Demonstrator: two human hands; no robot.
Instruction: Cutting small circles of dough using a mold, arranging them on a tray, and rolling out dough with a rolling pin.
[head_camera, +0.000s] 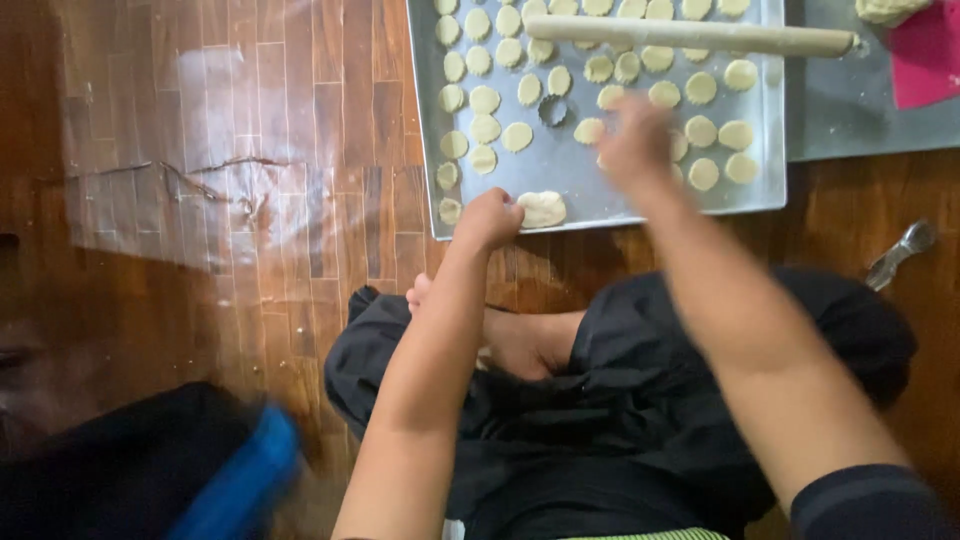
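A metal baking tray (580, 185) lies on the wooden floor in front of me, covered with several small round pale dough discs (516, 137). My left hand (487, 218) is closed at the tray's near edge, touching a larger lump of dough (542, 208). My right hand (636, 145) is blurred above the tray's middle, among the discs; whether it holds anything cannot be told. A small round metal cutter (552, 110) sits on the tray. A long wooden rolling pin (690, 35) rests across the tray's far side.
A second metal tray (860, 110) at the far right carries a pink scraper (925, 55) and a dough mass (888, 10). A metal utensil (898, 255) lies on the floor to the right. Clear plastic sheeting (200, 190) covers floor at left. My crossed legs lie below.
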